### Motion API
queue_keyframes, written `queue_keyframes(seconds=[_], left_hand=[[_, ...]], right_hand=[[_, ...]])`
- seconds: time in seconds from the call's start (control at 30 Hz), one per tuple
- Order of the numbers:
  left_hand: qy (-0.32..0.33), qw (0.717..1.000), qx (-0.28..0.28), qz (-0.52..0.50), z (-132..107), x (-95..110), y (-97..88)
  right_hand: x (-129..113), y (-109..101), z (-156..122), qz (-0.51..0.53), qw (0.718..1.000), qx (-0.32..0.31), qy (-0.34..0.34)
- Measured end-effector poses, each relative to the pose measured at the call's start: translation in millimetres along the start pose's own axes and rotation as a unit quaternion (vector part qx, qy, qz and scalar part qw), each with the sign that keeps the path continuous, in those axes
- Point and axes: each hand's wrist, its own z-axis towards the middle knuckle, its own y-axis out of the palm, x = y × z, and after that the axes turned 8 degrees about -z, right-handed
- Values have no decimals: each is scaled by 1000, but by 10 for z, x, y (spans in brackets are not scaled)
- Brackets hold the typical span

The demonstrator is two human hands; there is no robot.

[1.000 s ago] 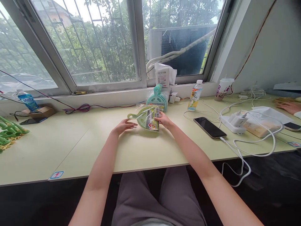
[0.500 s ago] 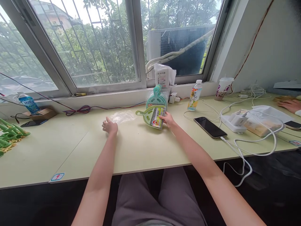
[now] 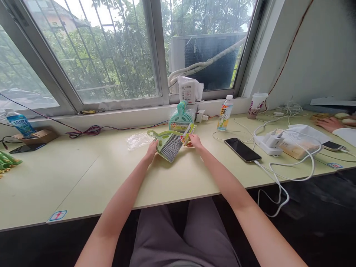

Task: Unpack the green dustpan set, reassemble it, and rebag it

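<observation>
My left hand [image 3: 151,149] is closed on a light green dustpan and brush set [image 3: 164,141], gripping its left edge near the handle. Grey bristles [image 3: 171,148] of the brush face me, lying over the pan. A yellow printed label card [image 3: 190,131] is pinched in my right hand [image 3: 195,141], at the right side of the set. Whether the card still touches the set I cannot tell. Behind them, teal dustpan sets [image 3: 180,118] stand in clear wrapping against the sill. A crumpled clear plastic bag [image 3: 136,141] lies left of my left hand.
A drink bottle [image 3: 224,115], a phone [image 3: 242,149], white cables and a power strip [image 3: 268,144] lie to the right, beside a paper cup [image 3: 257,105]. Another person's hand [image 3: 328,124] rests at far right. A blue-labelled bottle [image 3: 20,124] lies in a carton at left.
My left hand has moved right and taken hold of the dustpan and brush set. The label card has come away from the bristles, which now show, and is in my right hand.
</observation>
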Motion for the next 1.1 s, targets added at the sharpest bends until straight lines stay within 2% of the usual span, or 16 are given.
queue_keyframes(seconds=[0.07, 0.13, 0.2, 0.27, 0.33, 0.4, 0.43, 0.47, 0.57, 0.6, 0.67, 0.77, 0.87, 0.97, 1.03, 1.1], left_hand=[[25, 1000, 8, 14, 40, 11, -99], [28, 999, -1, 31, 53, 13, -151], [11, 998, -15, 52, 41, 8, -146], [3, 997, -41, 64, 16, 5, -100], [9, 996, -70, 62, -15, 12, -36], [18, 994, -89, 58, -47, 28, 30], [21, 994, -95, 56, -64, 37, 62], [25, 993, -100, 57, -81, 45, 92], [44, 991, -110, 66, -125, 55, 168], [53, 990, -109, 71, -137, 53, 187], [68, 990, -105, 73, -154, 46, 217], [67, 989, -120, 57, -170, 55, 244], [51, 986, -149, 48, -181, 105, 258], [56, 985, -150, 68, -181, 163, 260], [57, 984, -148, 86, -165, 175, 239], [53, 984, -142, 94, -129, 161, 178]], right_hand=[[6, -175, 77, 31, 996, 86, 11], [-7, -340, 131, 84, 986, 134, 50], [-49, -448, 149, 101, 983, 131, 85], [-113, -461, 118, 61, 989, 109, 85], [-176, -361, 31, -25, 994, 103, 33], [-206, -166, -110, -162, 977, 115, -83], [-203, -49, -194, -250, 948, 118, -157], [-190, 72, -283, -339, 907, 112, -223], [-121, 380, -529, -534, 769, 64, -345], [-101, 447, -587, -566, 741, 55, -359], [-80, 519, -653, -595, 715, 49, -363], [-71, 508, -643, -585, 731, 52, -346], [-33, 476, -579, -526, 783, 77, -323], [23, 503, -525, -451, 833, 103, -305], [23, 533, -492, -397, 860, 96, -306], [-36, 531, -456, -333, 885, 63, -318]])
